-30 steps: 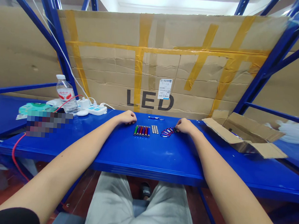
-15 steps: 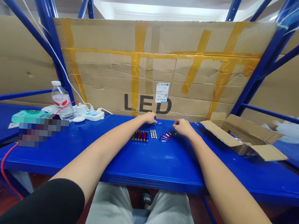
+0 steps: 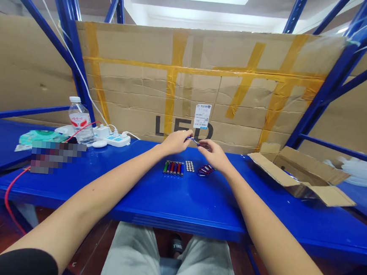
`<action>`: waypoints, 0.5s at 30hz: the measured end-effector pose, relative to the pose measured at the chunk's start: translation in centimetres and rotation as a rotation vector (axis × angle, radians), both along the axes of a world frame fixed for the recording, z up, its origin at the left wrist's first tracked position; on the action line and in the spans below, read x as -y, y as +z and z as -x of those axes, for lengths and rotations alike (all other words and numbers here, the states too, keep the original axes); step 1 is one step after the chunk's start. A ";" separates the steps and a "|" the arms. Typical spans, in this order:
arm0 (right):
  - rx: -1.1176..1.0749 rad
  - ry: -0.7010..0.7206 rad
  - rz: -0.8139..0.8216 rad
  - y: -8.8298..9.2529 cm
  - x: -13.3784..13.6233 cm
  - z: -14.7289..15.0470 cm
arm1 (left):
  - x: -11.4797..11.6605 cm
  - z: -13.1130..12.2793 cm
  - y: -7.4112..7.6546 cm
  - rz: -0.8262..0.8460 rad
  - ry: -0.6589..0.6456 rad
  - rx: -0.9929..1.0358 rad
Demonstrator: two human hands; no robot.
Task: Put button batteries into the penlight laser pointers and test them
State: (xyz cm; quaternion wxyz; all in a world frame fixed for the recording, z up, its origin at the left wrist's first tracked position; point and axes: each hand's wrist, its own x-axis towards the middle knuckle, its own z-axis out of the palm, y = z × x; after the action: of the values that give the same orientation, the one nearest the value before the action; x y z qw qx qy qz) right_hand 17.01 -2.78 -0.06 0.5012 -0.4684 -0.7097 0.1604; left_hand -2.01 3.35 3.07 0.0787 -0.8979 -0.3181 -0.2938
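Observation:
My left hand (image 3: 178, 141) pinches a small blue and silver carabiner (image 3: 195, 141) above the table's far side. At its other end are the closed fingertips of my right hand (image 3: 213, 152), so the piece spans the gap between both hands. Its finer shape is too small to make out. Below the hands lies a row of small metal tubes (image 3: 173, 168), green, red and blue, like mini flashlights. Beside them sit several silver button cells (image 3: 189, 166) in a grid. A fanned group of red, purple and blue carabiners (image 3: 205, 169) lies under my right hand.
An open cardboard box (image 3: 295, 176) stands at the right of the blue table (image 3: 178, 200). On the left are a water bottle (image 3: 80, 123), a power strip (image 3: 117, 139) and a green packet (image 3: 42, 137). A large cardboard sheet (image 3: 136, 91) closes off the back.
My left hand has lifted the blue carabiner from the table. My right hand has moved left and up to meet it. The view has tilted slightly.

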 end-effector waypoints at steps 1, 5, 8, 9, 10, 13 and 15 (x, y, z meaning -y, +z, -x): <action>-0.051 0.078 0.015 0.0 0.0 0.3 | 1.0 0.1 0.1 -0.041 -0.030 -0.043; -0.139 0.304 0.174 -0.1 0.4 0.6 | 3.8 0.2 -0.1 -0.169 -0.070 -0.178; -0.157 0.320 0.306 0.0 0.7 0.3 | 4.4 0.2 -0.5 -0.193 -0.093 -0.214; -0.159 0.305 0.334 0.1 0.8 0.2 | 4.5 0.3 -0.6 -0.187 -0.097 -0.214; -0.154 0.284 0.352 0.1 0.9 0.1 | 4.5 0.3 -0.6 -0.174 -0.099 -0.212; -0.083 0.213 0.335 0.2 1.0 0.0 | 4.3 0.3 -0.8 -0.120 -0.098 -0.198; 0.026 0.148 0.247 0.2 1.2 0.2 | 4.1 0.3 -1.1 -0.065 -0.102 -0.170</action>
State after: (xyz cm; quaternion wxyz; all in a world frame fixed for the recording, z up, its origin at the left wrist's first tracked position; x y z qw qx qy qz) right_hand 16.84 -3.94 0.10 0.4174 -0.4750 -0.7234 0.2772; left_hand -2.32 -0.75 1.98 0.1193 -0.9317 -0.2543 -0.2303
